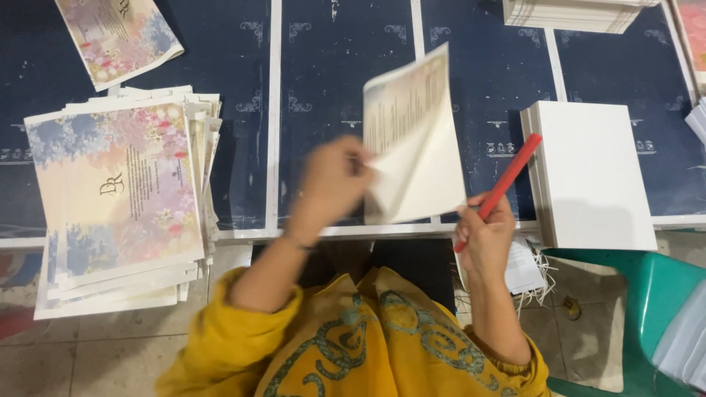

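Note:
My left hand (332, 184) grips a floral printed sheet (412, 140) by its lower left corner and holds it up, bent over, above the dark blue printed surface (323, 110). The sheet's pale back shows at the bottom. My right hand (485, 235) is closed around a red stick-shaped tool (507, 179) that points up and to the right, just right of the sheet. A messy pile of floral printed sheets (121, 198) lies to my left. A stack of plain white boards (592, 176) sits to my right.
A single floral sheet (118, 37) lies at the top left. Another white stack (573, 15) sits at the top edge. A green plastic chair (654, 309) stands at the lower right. Paper scraps (529, 276) lie on the tiled floor near my right arm.

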